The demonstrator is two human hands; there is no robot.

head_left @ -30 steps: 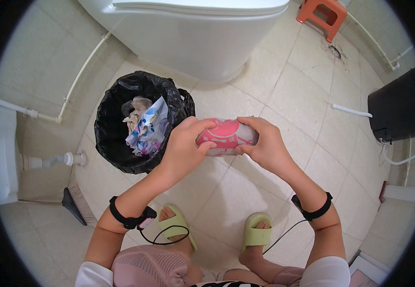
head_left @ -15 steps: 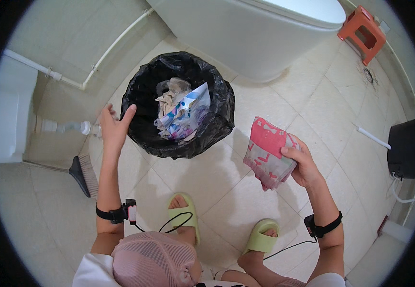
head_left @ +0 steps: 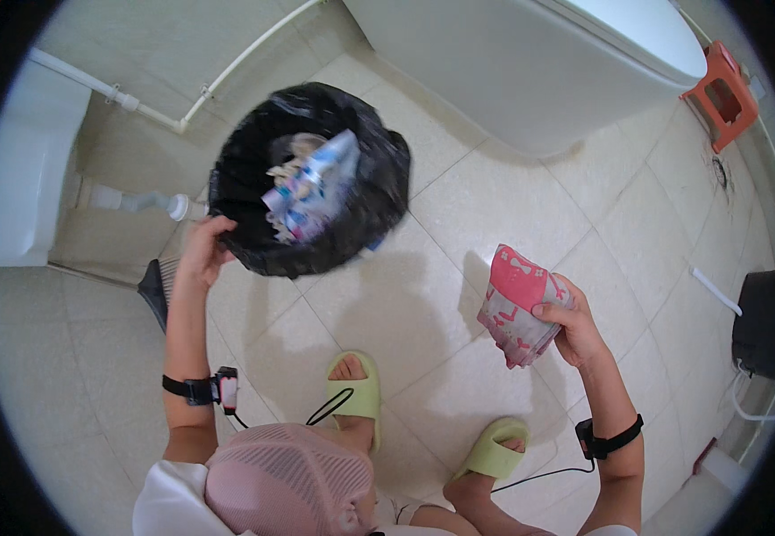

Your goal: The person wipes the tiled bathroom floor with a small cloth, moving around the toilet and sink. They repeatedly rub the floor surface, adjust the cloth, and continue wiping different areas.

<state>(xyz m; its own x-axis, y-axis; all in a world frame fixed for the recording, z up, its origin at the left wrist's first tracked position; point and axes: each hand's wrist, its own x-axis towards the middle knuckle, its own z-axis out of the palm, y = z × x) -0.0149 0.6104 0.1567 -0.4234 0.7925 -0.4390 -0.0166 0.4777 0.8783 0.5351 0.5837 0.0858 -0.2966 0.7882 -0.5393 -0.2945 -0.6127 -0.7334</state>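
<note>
My left hand (head_left: 202, 255) grips the left near rim of a round trash bin (head_left: 365, 223) lined with a black plastic bag. Its thumb lies over the edge, and some fingers are hidden. The bin looks tilted and slightly blurred. Inside it are a crumpled white-and-blue plastic wrapper (head_left: 316, 188) and beige crumpled waste. Off to the right, my right hand (head_left: 578, 326) holds a folded pink-and-grey patterned cloth (head_left: 521, 308) above the floor, thumb on top and the other fingers underneath.
A white toilet (head_left: 495, 80) stands beyond the bin, with an orange stool (head_left: 722, 98) at far right. A broom (head_left: 154, 290) and a white drain pipe (head_left: 151, 204) are at left. A black container (head_left: 758, 313) stands at right. Green slippers (head_left: 356, 397) are on my feet.
My left hand has closed on the bin's rim, and the bin has shifted left and tilted. The right hand still holds the cloth. The whole view has shifted too.
</note>
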